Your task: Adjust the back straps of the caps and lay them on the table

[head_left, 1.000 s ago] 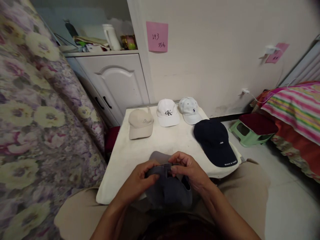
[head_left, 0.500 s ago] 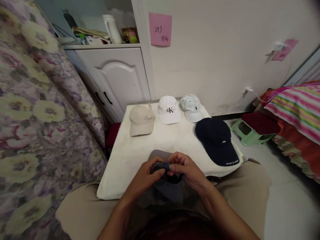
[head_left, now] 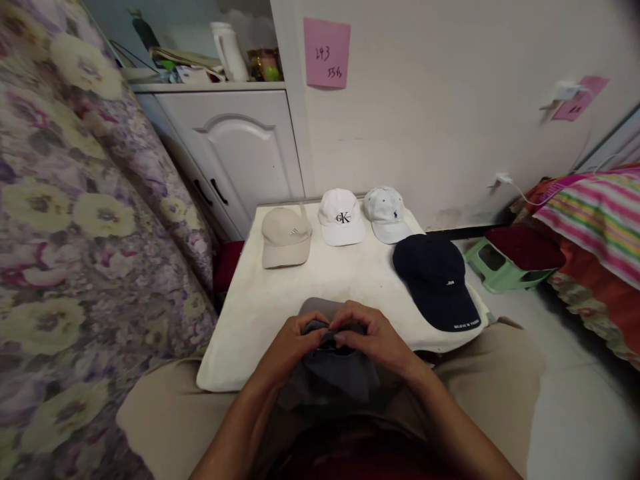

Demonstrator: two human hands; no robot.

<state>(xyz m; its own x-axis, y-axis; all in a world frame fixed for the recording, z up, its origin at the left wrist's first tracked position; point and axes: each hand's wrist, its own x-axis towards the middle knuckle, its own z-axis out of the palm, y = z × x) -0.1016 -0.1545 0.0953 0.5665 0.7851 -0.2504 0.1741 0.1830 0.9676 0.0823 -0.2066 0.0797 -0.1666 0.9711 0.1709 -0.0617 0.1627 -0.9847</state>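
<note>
At the table's near edge, a grey cap (head_left: 340,373) is held between my two hands, its brim (head_left: 320,307) pointing away over the cloth. My left hand (head_left: 300,337) pinches the dark strap at the back of the cap. From the other side, the fingers of my right hand (head_left: 363,330) close on the same strap, and the fingertips of both hands nearly meet. Fingers cover the strap's fastening. Beyond them lie a beige cap (head_left: 286,237), a white cap (head_left: 341,219) with black letters, and a pale blue cap (head_left: 387,215). A large navy cap (head_left: 434,280) rests to the right.
The caps sit on a low table under a cream cloth (head_left: 250,320). A floral curtain (head_left: 65,233) hangs at left, beside a white cabinet (head_left: 240,147). At right stand a green stool (head_left: 493,270) and a bed with a striped cover (head_left: 595,207). My knees flank the table.
Both hands have drawn closer together on the strap, my right fingers shifting slightly left. The strap piece that showed between them is now mostly covered. The view has shifted slightly.
</note>
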